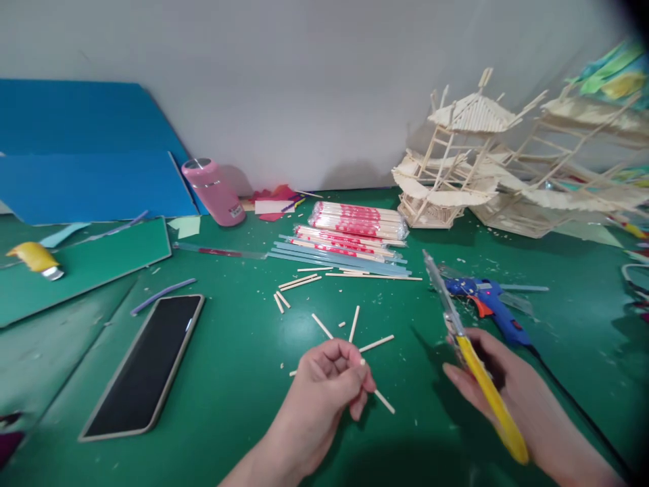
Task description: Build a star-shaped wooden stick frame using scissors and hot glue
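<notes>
My left hand [329, 382] is closed in a pinch over the green table, with the pale end of a short wooden stick [362, 362] showing at the fingertips. Around and under this hand lie several cut wooden sticks [378, 343], spread out like rays. My right hand [499, 379] grips a yellow-handled cutter [489, 392] with a metal head, seen nearly edge-on and pointing up and away. The cutter is apart from the sticks. Just beyond the right hand rests a blue hot glue gun [499, 314] with an orange trigger.
Packs of wooden chopsticks [357, 220] and blue strips [339, 257] lie mid-table. Stick-built pagoda models [461, 155] stand back right. A phone [147, 365], a pink bottle [215, 193], a yellow utility knife [38, 260] and blue boards [91, 182] are on the left.
</notes>
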Demonstrator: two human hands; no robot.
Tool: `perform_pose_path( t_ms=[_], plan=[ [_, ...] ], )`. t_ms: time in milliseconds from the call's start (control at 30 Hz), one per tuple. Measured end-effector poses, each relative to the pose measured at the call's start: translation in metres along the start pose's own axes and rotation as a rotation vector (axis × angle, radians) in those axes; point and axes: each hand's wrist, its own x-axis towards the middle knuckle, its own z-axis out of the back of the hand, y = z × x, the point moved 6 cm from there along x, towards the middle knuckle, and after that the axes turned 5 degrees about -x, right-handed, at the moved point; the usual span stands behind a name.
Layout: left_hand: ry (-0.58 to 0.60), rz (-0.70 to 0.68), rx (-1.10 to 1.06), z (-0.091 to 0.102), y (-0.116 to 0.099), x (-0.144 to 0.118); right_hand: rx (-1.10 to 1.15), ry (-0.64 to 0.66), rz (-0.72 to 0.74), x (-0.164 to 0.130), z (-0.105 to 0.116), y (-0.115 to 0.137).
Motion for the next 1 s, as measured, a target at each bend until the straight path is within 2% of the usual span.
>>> perform_pose_path(
  t_ms=[100, 267, 367, 467, 733, 1000],
  plan=[
    [0.061, 0.051, -0.042, -0.002, 0.012, 0.002, 0.282, 0.161, 0.027, -0.003, -0.028, 0.032],
    [0.125, 0.081, -0.126, 0.003, 0.024, 0.002, 0.485, 0.114, 0.055, -0.002, -0.057, 0.068],
    [0.135, 0.096, -0.164, 0.007, 0.027, 0.002, 0.524, 0.196, 0.043, -0.005, -0.069, 0.073],
    [0.154, 0.117, -0.204, 0.007, 0.03, 0.002, 0.518, 0.241, 0.044, -0.009, -0.072, 0.073],
    [0.184, 0.131, -0.225, 0.007, 0.031, 0.002, 0.523, 0.218, 0.034, -0.01, -0.073, 0.073],
    [0.204, 0.133, -0.196, 0.005, 0.031, 0.001, 0.555, 0.14, 0.054, -0.01, -0.071, 0.072]
  ],
)
